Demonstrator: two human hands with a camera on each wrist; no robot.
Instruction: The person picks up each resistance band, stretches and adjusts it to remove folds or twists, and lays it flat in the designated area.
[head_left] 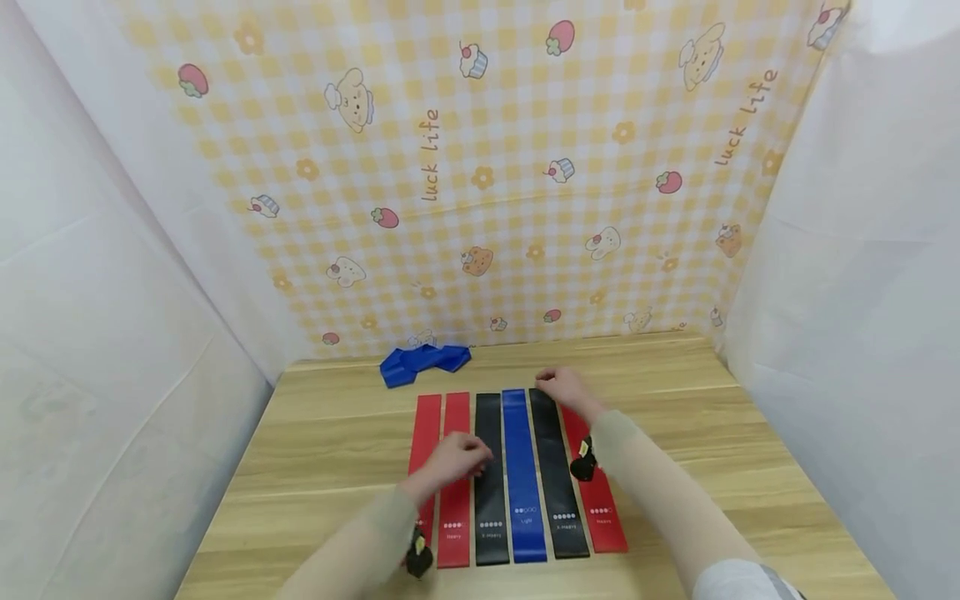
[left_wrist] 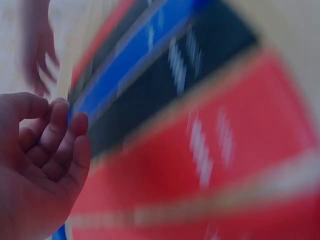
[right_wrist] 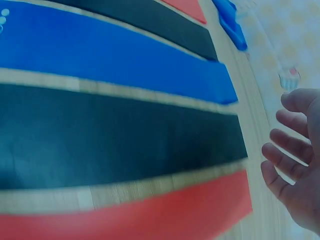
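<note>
Flat resistance bands lie side by side on the wooden table. From the left come two red bands (head_left: 456, 546), a black band (head_left: 491, 504), a blue band (head_left: 522, 467), another black band (head_left: 552, 467) and a red band (head_left: 606, 521). Over the left black band and the red one beside it hovers my left hand (head_left: 456, 457), fingers loosely bent and holding nothing (left_wrist: 40, 160). My right hand (head_left: 566, 387) is near the far end of the right black band; the right wrist view shows its relaxed fingers (right_wrist: 287, 150) holding nothing, beyond the bands' ends.
A folded blue strip (head_left: 423, 361) lies at the back left of the table (head_left: 315, 467). Behind stands a yellow checked cloth (head_left: 517, 225) with printed cartoons. White sheets (head_left: 847, 292) hang at both sides. Dark wrist devices (head_left: 583, 467) sit on both forearms.
</note>
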